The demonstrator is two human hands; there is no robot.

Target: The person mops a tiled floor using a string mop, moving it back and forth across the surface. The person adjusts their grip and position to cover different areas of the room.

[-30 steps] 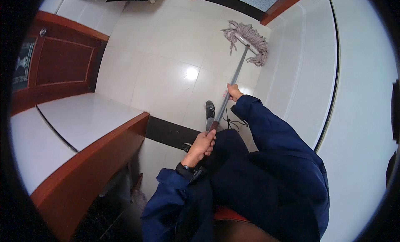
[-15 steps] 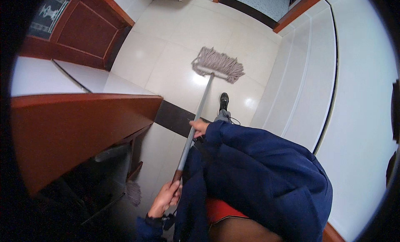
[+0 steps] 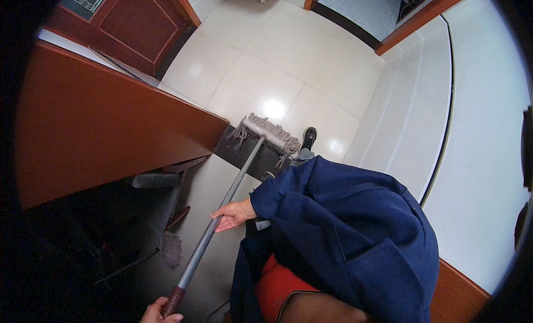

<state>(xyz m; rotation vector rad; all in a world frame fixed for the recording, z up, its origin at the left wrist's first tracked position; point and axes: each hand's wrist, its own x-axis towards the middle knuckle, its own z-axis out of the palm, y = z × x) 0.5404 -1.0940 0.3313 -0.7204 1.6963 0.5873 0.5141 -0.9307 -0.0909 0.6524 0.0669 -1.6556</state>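
A mop with a grey string head and a long grey pole slants from the middle of the view down to the lower left. Its strings rest on the dark floor strip, partly over the pale tiles beyond. Around the middle of the pole my right hand is closed, its arm in a navy sleeve. My left hand grips the brown end of the handle at the lower edge, with part of it cut off by the frame. A black shoe stands just right of the mop head.
A brown wooden panel rises close on the left, with dark furniture and a second stringy mop head below it. White panelling runs along the right. A wooden door and a doorway lie farther off.
The mop head has come back from the pale tiles onto the dark strip. Both hands have moved with the pole, the left one toward the lower left.
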